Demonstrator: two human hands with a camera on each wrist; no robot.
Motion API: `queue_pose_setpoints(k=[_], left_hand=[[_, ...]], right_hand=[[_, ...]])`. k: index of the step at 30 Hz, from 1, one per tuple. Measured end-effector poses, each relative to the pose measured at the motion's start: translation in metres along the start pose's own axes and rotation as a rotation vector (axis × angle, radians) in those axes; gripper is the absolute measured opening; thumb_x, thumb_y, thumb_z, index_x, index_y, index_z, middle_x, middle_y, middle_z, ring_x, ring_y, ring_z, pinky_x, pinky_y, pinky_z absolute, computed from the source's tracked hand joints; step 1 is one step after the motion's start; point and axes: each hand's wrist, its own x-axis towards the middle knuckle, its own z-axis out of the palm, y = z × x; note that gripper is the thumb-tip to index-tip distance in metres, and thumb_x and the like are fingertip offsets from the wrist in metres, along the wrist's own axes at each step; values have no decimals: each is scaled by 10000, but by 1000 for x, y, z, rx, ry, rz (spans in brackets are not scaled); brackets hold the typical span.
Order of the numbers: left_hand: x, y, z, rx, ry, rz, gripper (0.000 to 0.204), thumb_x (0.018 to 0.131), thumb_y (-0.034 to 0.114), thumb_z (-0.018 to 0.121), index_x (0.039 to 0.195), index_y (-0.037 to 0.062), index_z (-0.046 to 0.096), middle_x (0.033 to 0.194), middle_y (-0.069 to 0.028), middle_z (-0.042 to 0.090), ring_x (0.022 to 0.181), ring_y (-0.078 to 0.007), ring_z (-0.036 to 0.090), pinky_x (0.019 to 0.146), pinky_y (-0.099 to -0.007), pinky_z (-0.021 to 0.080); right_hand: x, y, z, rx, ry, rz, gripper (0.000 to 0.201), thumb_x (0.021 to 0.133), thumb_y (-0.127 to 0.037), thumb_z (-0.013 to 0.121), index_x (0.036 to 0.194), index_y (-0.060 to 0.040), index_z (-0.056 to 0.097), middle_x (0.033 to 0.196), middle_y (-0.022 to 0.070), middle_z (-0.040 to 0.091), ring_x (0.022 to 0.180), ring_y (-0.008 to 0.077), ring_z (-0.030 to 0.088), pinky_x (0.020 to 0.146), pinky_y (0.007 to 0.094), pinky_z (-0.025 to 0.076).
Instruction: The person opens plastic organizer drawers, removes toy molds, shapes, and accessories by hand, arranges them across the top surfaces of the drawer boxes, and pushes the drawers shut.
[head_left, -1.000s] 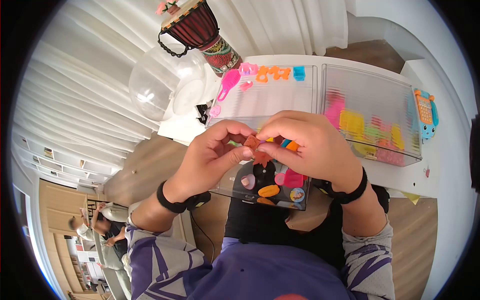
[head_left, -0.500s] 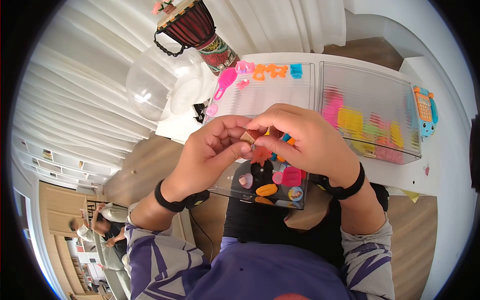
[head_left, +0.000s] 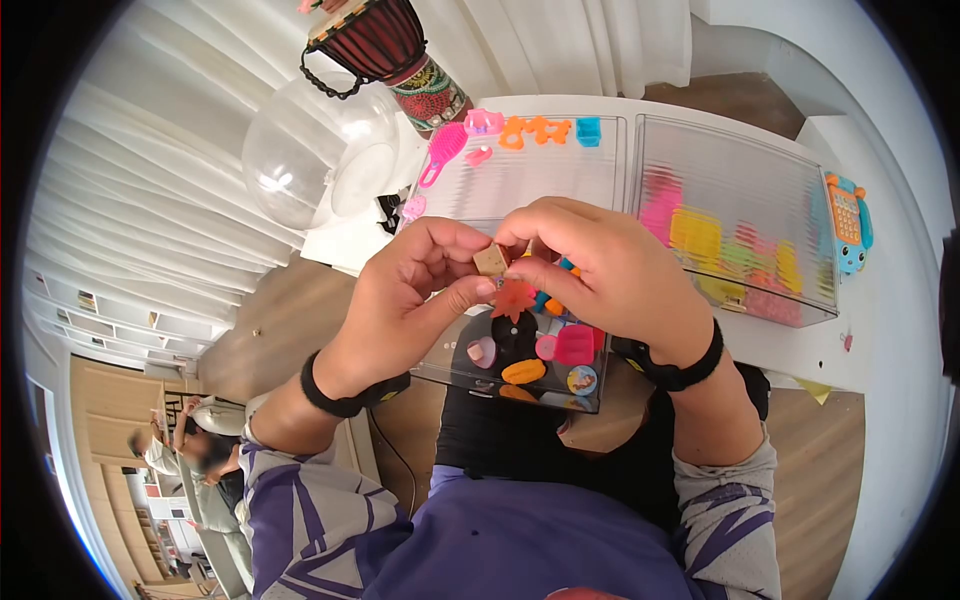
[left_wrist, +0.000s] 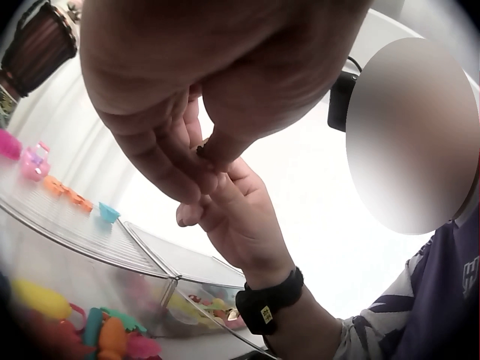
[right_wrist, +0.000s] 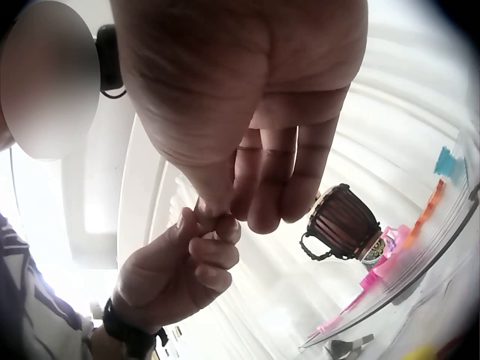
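Observation:
Both hands meet above a clear drawer (head_left: pixel 440 372) of small toys. A small tan block (head_left: pixel 491 261) is pinched between the thumb and fingers of my left hand (head_left: pixel 405 300). My right hand (head_left: pixel 610 280) has its thumb and fingertips at the block's right side, pinching there. Just below the fingertips shows a red leaf-shaped piece (head_left: pixel 513 299); whether it is joined to the block I cannot tell. In the left wrist view the fingertips of the left hand (left_wrist: pixel 217 90) and right hand (left_wrist: pixel 247 225) touch and mostly hide the block.
A pink brush (head_left: pixel 445 150), orange shapes (head_left: pixel 535 132) and a blue cup (head_left: pixel 588 131) lie on the clear box top. To the right stand a second clear box (head_left: pixel 735 210) and a toy phone (head_left: pixel 849 222). A drum (head_left: pixel 385 50) and a clear globe (head_left: pixel 300 150) stand behind, left.
The block has turned between the fingers, its tan face now showing where a reddish one showed. Both hands have shifted slightly up and left in the head view.

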Motion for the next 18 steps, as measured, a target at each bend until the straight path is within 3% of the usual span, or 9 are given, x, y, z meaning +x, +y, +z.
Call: queue_pose_setpoints(k=[3, 10, 13, 15, 18], left_hand=[[-1, -4, -3, -10, 0, -24, 356, 1145, -59, 703, 1482, -18, 596, 1259, -100, 770, 1109, -147, 769, 995, -312, 620], [15, -3, -11, 142, 97, -18, 277, 1157, -26, 705, 1426, -32, 639, 1239, -71, 784, 1092, -118, 778, 952, -295, 642], [36, -19, -42, 393, 169, 49, 254, 1137, -11, 730, 1387, -29, 687, 1248, -75, 797, 1102, -146, 793, 935, -312, 640], [47, -31, -62, 719, 227, 161, 254, 1079, -32, 760, 1330, -28, 723, 1222, -106, 804, 1108, -218, 803, 931, -358, 646], [61, -55, -89, 900, 177, 206, 296, 1009, -72, 773, 1299, -27, 734, 1208, -148, 797, 1110, -285, 796, 941, -393, 650]], right_hand=[[-1, 0, 2, -53, 2, -19, 208, 1072, -102, 814, 1252, -56, 721, 1104, 111, 779, 914, 273, 805, 806, 386, 616], [-2, 11, 7, -199, 122, -66, 247, 1063, -101, 822, 1286, -65, 721, 1104, 105, 809, 879, 277, 819, 772, 387, 627], [-4, 14, -1, -230, 231, 25, 227, 1063, -101, 831, 1266, -56, 740, 1046, 108, 829, 853, 262, 829, 752, 385, 636], [-3, 20, -11, -261, 243, 18, 150, 1061, -87, 829, 1190, -40, 768, 964, 110, 830, 825, 237, 820, 743, 367, 635], [-2, 17, -26, -205, 221, 70, 69, 1059, -62, 814, 1103, -27, 775, 912, 105, 816, 795, 227, 801, 731, 348, 625]])
